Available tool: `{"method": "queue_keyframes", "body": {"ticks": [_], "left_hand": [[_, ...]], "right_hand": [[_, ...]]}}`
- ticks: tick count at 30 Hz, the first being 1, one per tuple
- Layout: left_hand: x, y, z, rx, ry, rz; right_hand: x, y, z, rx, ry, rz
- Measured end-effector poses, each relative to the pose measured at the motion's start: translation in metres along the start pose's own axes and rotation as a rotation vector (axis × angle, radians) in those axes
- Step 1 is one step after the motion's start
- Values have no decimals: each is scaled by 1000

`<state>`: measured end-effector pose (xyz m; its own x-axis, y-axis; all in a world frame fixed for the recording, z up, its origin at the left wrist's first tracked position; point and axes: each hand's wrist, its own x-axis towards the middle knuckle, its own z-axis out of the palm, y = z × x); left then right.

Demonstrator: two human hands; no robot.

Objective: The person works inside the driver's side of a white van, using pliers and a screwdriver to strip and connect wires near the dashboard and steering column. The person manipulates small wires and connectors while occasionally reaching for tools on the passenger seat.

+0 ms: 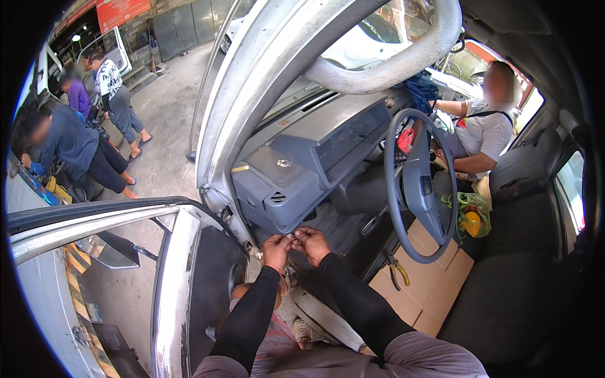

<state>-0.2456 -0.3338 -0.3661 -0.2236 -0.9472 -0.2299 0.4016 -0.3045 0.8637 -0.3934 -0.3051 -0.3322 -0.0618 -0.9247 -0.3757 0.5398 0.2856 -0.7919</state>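
My left hand (276,252) and my right hand (312,246) meet fingertip to fingertip just below the near lower corner of the grey dashboard (280,198). Both are closed in a pinch. Whatever sits between the fingertips is too small to make out. To the right of my hands rises the grey steering wheel (392,189). A pair of pliers with yellow handles (397,275) lies on a flattened cardboard sheet (435,277) over the seat, apart from my right forearm.
The open vehicle door (208,283) is at my left, beside the white door pillar (217,126). A person (488,126) sits across the cab, near a clear bag with yellow and green contents (472,217). Outside, several people work by another vehicle; one bends over in dark clothes (75,142).
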Motion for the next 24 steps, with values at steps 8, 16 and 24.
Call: {"method": "queue_keyframes", "body": {"ticks": [8, 16, 24], "left_hand": [[1, -1, -5, 116, -9, -5], [-6, 10, 7, 99, -8, 23], [-7, 11, 9, 43, -35, -8]], "right_hand": [[-8, -4, -1, 304, -35, 199], [-3, 4, -15, 324, -101, 252], [-2, 10, -5, 60, -127, -7]]}}
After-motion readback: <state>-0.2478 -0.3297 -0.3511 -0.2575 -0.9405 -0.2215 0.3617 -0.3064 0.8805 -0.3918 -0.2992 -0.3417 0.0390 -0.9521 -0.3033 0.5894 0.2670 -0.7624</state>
